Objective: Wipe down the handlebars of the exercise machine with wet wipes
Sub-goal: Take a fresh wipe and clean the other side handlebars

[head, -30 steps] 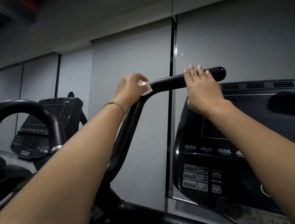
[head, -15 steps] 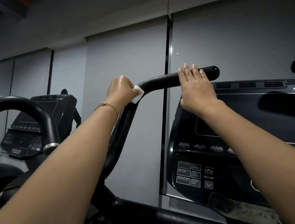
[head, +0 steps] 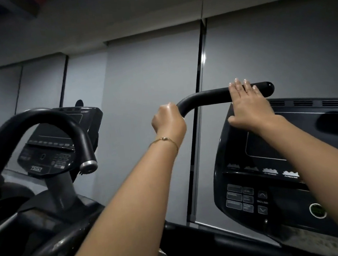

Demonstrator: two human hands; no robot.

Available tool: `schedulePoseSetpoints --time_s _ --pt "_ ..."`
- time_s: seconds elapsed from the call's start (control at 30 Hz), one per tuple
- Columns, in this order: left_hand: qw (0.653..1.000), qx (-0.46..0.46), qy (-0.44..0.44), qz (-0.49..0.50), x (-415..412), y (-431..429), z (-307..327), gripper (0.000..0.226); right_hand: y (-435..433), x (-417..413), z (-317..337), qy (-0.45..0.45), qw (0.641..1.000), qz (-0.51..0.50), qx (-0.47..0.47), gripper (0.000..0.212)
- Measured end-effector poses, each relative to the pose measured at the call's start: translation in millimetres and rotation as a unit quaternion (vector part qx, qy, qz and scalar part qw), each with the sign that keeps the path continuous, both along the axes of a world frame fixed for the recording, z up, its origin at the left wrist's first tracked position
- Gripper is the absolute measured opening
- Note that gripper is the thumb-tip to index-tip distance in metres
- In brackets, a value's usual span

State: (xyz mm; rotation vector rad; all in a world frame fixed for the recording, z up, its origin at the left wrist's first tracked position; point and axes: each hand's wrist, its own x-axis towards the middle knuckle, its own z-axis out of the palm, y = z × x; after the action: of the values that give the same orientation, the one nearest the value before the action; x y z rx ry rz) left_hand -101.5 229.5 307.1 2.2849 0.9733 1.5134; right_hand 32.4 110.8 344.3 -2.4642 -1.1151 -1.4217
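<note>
Head view, left hand (head: 168, 120) fisted round handlebar (head: 207, 97) bend, right hand (head: 248, 105) flat atop it, fingers (head: 238, 87) straight.

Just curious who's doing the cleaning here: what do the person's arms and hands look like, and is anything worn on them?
Both arms are bare, with no sleeves or gloves in view. At the wrist of the left hand sits a thin gold-coloured chain bracelet with a small charm. The right hand seems to carry a slim ring on one finger.
</note>
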Motion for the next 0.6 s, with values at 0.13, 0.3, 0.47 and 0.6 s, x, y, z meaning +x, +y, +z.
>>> schedulePoseSetpoints --time_s 0.13,0.3,0.47,0.6 --pt "0.993 0.056 0.092 0.048 -2 -6 -17 0.03 -1 -7 4 0.033 0.999 -0.004 -0.01 0.088" --pt "0.993 0.072 0.085 0.042 -4 0 -20 0.025 -3 -12 8 0.063 0.998 0.001 -0.016 0.089" --pt "0.997 0.064 0.041 0.028 0 0 -9 0.024 -5 -11 9 0.063 0.997 -0.002 -0.032 0.09" --pt "0.989 0.093 0.097 0.058 0 -8 -18 0.029 -11 -17 20 0.109 0.993 -0.001 -0.055 0.084"
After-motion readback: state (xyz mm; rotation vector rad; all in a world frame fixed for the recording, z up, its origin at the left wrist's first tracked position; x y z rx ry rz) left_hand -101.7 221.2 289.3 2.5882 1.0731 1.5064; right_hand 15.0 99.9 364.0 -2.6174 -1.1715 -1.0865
